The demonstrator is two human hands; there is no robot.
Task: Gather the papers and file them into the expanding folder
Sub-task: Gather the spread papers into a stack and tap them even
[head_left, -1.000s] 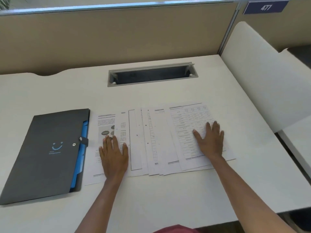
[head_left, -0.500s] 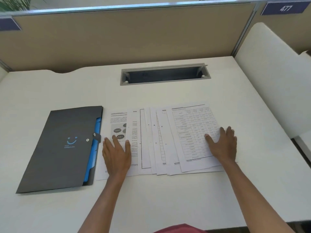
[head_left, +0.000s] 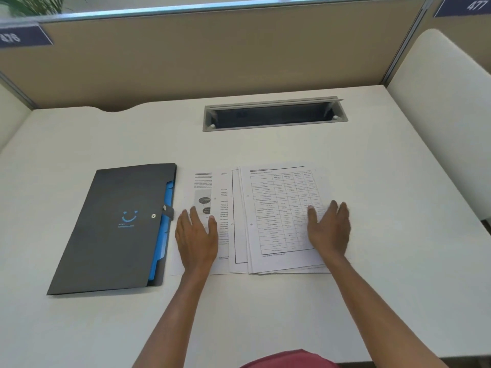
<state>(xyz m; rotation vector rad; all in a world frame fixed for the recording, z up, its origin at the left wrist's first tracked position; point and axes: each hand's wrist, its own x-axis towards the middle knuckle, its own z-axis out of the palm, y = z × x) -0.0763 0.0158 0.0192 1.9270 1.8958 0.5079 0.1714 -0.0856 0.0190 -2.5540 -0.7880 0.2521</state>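
Observation:
Several printed papers [head_left: 276, 208] lie overlapped in a narrow fan on the white desk [head_left: 265, 309]; the top sheet shows a table. My left hand [head_left: 196, 235] presses flat on the leftmost sheet, fingers apart. My right hand [head_left: 329, 227] rests flat on the right edge of the top sheet. Left of the papers lies a dark grey expanding folder [head_left: 117, 227], shut with a snap strap, blue pockets showing along its right side.
A grey cable slot [head_left: 273, 114] is set into the desk behind the papers. A beige partition [head_left: 212, 54] closes the back. A white side panel [head_left: 446, 102] stands at the right.
My right hand has slid the right-hand sheets leftward, so the fan of papers is much narrower. My left hand has stayed on the leftmost sheet. The camera has shifted.

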